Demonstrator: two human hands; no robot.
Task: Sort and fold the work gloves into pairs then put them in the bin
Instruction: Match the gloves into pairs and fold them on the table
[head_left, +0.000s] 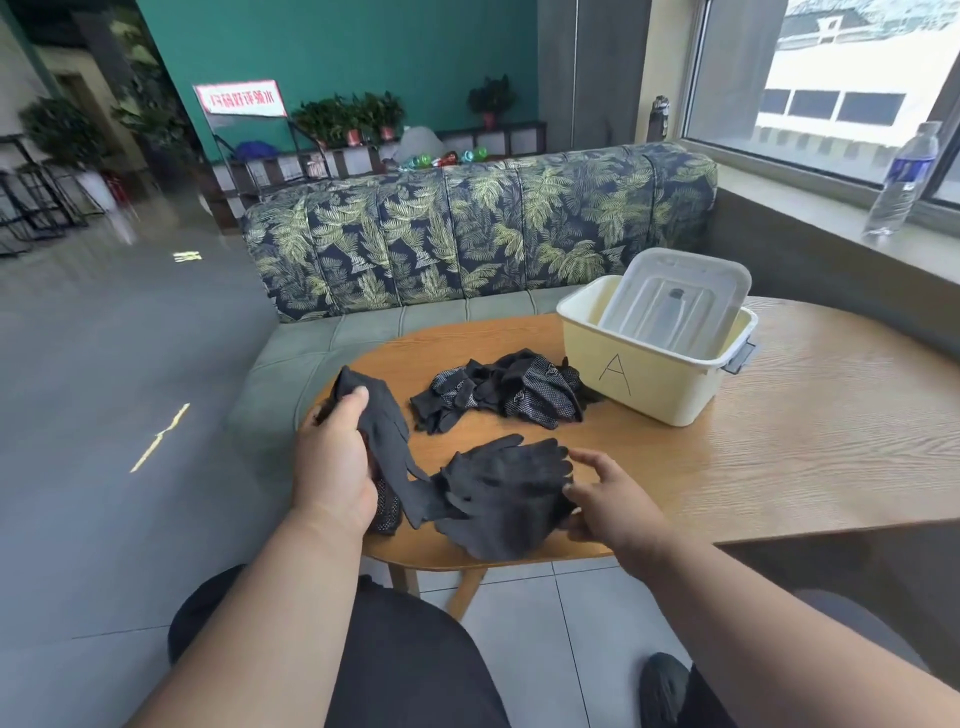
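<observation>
Gloves: left hand grips lifted glove; right hand, fingers spread, pinches flat glove lower centre. Best align cuffs and fingertips before folding; bin right.

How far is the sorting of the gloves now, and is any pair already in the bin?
No pair shows in the bin; only its lid stands in it. In hand: the left hand grips one dark glove, while the right hand holds the gloves lying flat at the table's near edge. Left: the tangled pile beside the bin is unsorted, and the lid must come out.
</observation>
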